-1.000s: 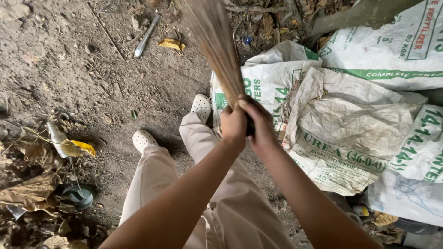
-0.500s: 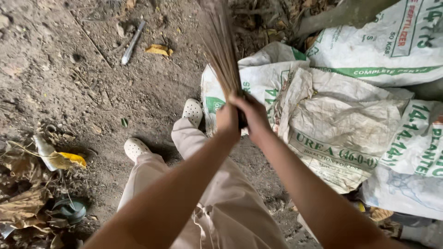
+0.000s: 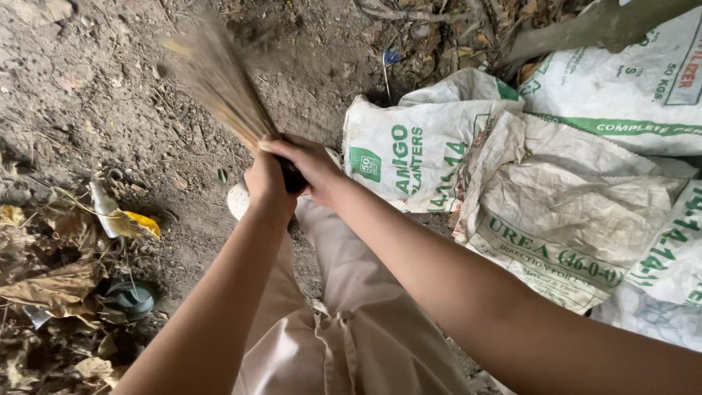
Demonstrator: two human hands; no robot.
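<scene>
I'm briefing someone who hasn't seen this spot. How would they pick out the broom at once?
Start from the heap of white sacks on the right, then look left over the bare dirt. Both hands, left hand and right hand, clasp the broom: a blurred fan of thin brown sticks, the only thing raised off the ground.

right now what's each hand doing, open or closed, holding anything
Left hand: closed around the bound end of the stick broom.
Right hand: closed on the same broom, fingers wrapped over the top of the bundle, beside the left hand.

Broom bristles (image 3: 219, 77) motion-blurred; handle hidden inside both hands; right sacks (image 3: 629, 80) cropped
</scene>
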